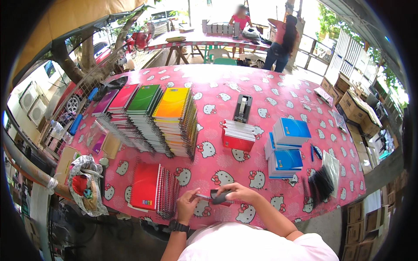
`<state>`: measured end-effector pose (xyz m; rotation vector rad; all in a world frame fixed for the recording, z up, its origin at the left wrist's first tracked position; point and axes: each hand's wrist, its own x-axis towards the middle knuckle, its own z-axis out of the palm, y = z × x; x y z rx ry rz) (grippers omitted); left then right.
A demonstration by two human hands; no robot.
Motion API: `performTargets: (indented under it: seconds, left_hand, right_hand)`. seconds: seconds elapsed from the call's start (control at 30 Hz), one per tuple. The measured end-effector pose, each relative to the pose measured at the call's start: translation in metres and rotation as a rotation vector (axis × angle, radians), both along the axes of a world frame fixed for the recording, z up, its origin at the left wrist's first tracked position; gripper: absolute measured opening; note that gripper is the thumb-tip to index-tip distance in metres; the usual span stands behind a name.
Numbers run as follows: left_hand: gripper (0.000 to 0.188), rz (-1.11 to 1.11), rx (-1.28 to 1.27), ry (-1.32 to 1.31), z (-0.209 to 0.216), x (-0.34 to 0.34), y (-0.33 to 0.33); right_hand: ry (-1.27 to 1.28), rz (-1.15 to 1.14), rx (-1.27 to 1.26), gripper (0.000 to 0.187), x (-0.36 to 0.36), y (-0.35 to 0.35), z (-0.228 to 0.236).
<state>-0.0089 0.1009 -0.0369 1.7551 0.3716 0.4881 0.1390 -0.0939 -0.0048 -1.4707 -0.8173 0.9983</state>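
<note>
Near the table's front edge, my right hand (237,192) is closed round a small black object (216,196) whose kind I cannot make out. A strip of red shows beneath it. My left hand (188,203), with a dark watch at the wrist, has its fingers pinched at the left end of a thin pale edge that runs to the black object. Just left of that hand lies a stack of red spiral notebooks (145,187). Ahead of my hands stands a pile of red-covered pads (237,141), with a black tape dispenser (242,108) behind it.
Tall stacks of yellow (172,103), green (143,99), pink and purple spiral notebooks stand at left. Blue-covered pads (285,160), dark pliers (315,152) and black binding coils (320,185) lie at right. A bag (86,185) hangs by the left edge. Two people are beyond the table.
</note>
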Motion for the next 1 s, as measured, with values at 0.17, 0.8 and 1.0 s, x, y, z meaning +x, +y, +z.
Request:
performTargets:
  seconds: [0.17, 0.8, 1.0]
  left_hand:
    - [0.033, 0.038, 0.132, -0.053, 0.0, 0.001, -0.003]
    - [0.019, -0.082, 0.337, -0.107, 0.057, 0.005, -0.017]
    - [0.026, -0.113, -0.076, -0.264, 0.084, 0.013, -0.023]
  right_hand:
    - [0.102, 0.004, 0.035, 0.046, 0.01, 0.009, 0.009]
    - [-0.712, -0.149, 0.13, 0.044, -0.034, 0.023, 0.049]
    - [-0.487, -0.419, 0.222, 0.019, -0.052, 0.028, 0.071]
